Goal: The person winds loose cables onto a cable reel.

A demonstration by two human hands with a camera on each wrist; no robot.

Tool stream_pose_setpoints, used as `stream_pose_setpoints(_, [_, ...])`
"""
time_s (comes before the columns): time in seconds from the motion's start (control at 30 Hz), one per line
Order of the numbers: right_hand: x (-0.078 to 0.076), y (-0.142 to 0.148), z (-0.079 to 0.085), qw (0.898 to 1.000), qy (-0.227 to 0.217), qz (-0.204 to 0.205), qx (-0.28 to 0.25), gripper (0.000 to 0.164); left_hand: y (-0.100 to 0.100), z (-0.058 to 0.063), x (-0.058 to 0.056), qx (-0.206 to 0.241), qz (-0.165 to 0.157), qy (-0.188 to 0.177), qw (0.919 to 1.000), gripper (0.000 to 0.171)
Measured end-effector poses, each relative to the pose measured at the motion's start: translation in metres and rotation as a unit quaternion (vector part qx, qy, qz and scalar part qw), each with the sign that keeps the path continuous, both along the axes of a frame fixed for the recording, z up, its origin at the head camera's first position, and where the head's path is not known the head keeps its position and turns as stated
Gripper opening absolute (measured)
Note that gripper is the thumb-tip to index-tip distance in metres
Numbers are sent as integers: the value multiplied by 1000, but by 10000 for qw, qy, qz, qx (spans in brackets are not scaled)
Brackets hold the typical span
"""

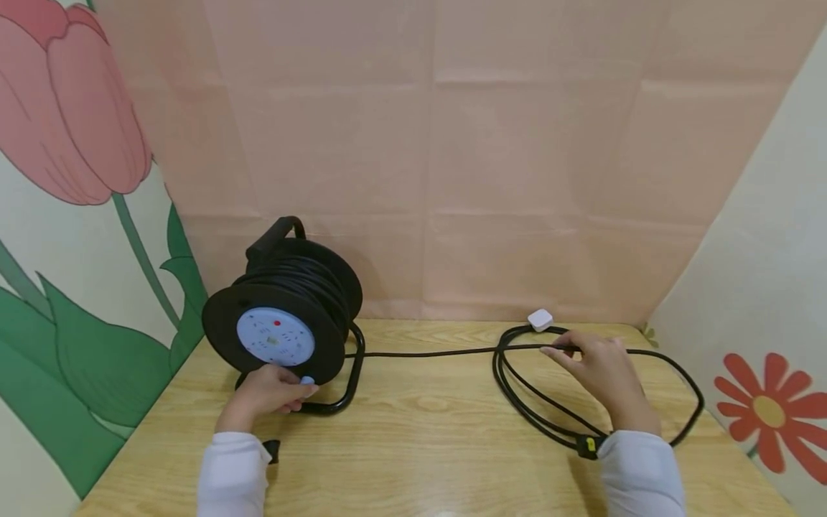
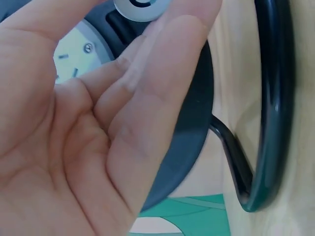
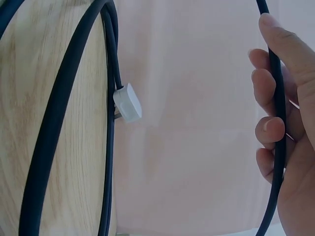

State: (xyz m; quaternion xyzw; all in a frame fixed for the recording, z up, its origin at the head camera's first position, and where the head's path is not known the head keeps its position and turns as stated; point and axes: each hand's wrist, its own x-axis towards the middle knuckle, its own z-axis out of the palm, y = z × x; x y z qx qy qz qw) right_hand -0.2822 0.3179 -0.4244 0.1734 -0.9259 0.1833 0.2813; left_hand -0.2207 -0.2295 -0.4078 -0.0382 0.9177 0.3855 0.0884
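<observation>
A black cable reel (image 1: 284, 309) with a pale blue socket face (image 1: 276, 336) stands at the left of the table. My left hand (image 1: 268, 393) is at its lower front, fingers and thumb around a small pale winding knob (image 1: 307, 380). The left wrist view shows that knob (image 2: 141, 7) at the fingertips. From the reel a black cable (image 1: 426, 354) runs right to my right hand (image 1: 597, 366), which holds it between thumb and curled fingers. In the right wrist view the held cable (image 3: 279, 108) crosses the fingers, away from the tabletop.
Loose cable coils (image 1: 517, 409) lie under and beside the right hand, with a white plug (image 1: 540, 320) at their back. A black tag with yellow marking (image 1: 588, 446) sits by the right sleeve. The reel's tubular stand (image 1: 352, 380) rests on the wooden table (image 1: 426, 445).
</observation>
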Motion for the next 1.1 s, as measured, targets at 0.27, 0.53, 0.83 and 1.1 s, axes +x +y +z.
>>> stream_pose_setpoints(0.27, [0, -8, 0, 9997, -197, 151, -84, 19, -21, -21, -5, 845, -177, 81, 9962, 43])
stream_pose_setpoints(0.53, [-2, -13, 0, 9994, -176, 297, 2, 17, -35, -31, -6, 1274, -334, 162, 9911, 44])
stream_pose_setpoints(0.83, [1, -13, 0, 9993, 136, 272, 197, 13, -50, -34, -4, 701, 19, 344, 9969, 40])
stream_pose_setpoints(1.1, [-3, -18, -1, 9989, 29, 428, 174, 11, -62, -35, 0, 340, 408, 512, 9973, 42])
